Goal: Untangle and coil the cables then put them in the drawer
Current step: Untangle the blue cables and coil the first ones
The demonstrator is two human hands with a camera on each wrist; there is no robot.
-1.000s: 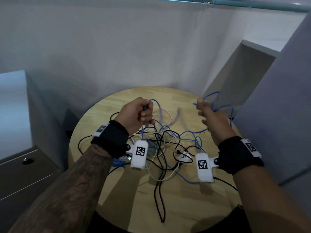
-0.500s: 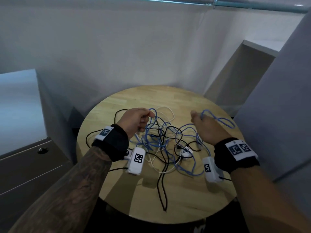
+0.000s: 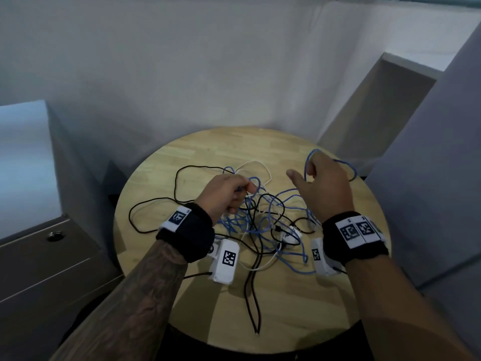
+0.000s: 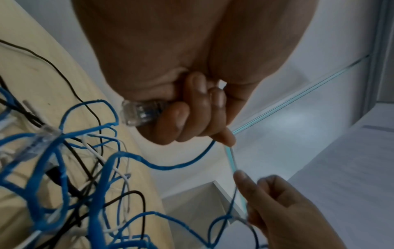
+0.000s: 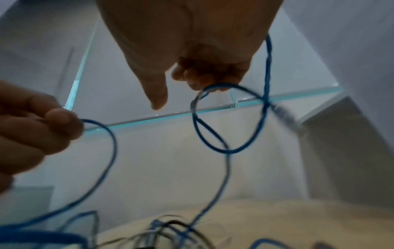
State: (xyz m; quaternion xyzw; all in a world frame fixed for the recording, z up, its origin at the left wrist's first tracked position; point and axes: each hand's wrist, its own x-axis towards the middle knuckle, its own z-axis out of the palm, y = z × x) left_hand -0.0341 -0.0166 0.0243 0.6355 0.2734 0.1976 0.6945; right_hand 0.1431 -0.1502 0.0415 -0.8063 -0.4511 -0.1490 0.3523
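Observation:
A tangle of blue, black and white cables lies on the round wooden table. My left hand hovers over the tangle's left side and grips the blue cable just behind its clear plug. My right hand is raised at the right. Its curled fingers hold a few loops of the blue cable, and the thumb sticks out free. The blue cable runs slack from both hands down into the tangle.
A grey drawer cabinet with a round lock stands left of the table, its drawers closed. A grey partition rises close on the right. A small white adapter lies in the tangle. Black cable ends reach the table's near edge.
Both hands have come down from a raised, spread position toward the tangle, so the blue cable hangs slack. The right thumb has opened away from the loops.

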